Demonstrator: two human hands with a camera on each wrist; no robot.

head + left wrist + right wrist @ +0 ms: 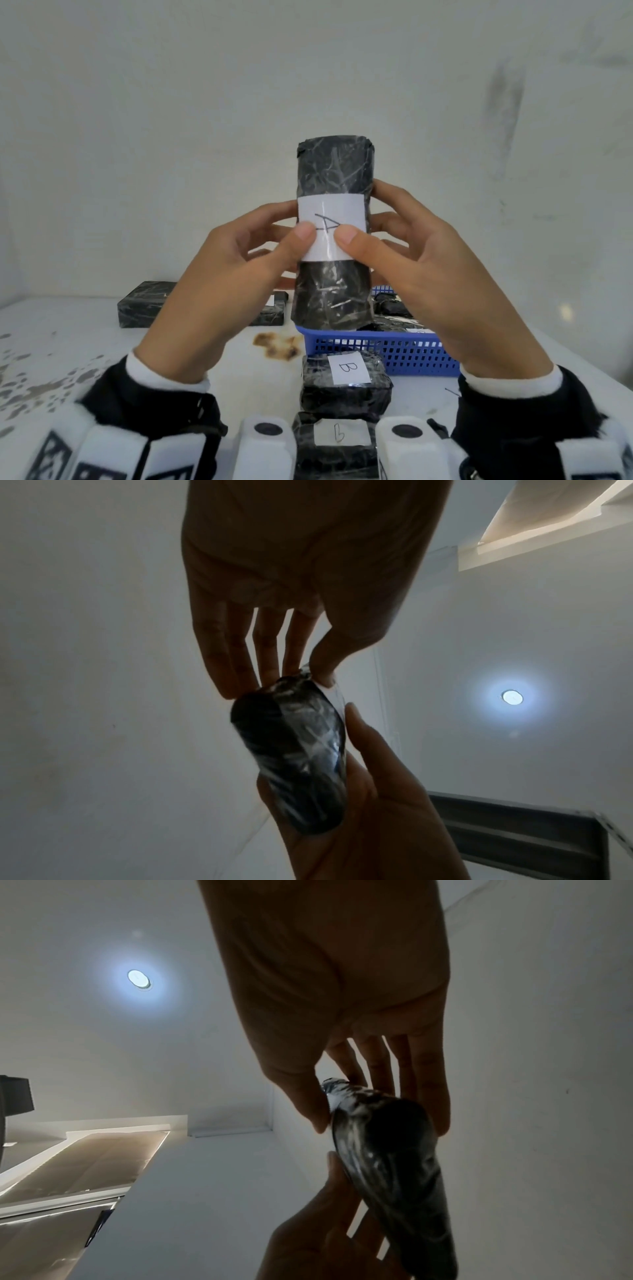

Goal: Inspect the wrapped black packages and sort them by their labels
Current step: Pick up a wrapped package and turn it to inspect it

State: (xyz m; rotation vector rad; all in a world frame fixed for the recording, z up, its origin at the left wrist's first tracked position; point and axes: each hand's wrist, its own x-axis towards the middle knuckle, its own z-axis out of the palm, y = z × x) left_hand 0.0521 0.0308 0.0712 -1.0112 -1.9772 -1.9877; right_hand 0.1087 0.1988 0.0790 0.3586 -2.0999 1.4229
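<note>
I hold a black wrapped package [334,171] upright in front of me over the white table [68,342]. Its white label [330,210] bears a handwritten "A" and faces me. My left hand [294,222] pinches the package's left side, thumb on the label's lower left. My right hand [368,219] pinches its right side, thumb on the label's lower right, fingers behind. In the left wrist view the package [294,750] sits between my left hand [284,677] and right hand [377,804]. In the right wrist view my right hand [380,1123] pinches the package [394,1164].
A blue mesh basket [394,353] holding black packages stands right of centre. Two packages labelled "B" [346,380] [337,442] lie in a row at the front. Flat black packages [144,305] lie at the back left. A brown stain [277,346] marks the table.
</note>
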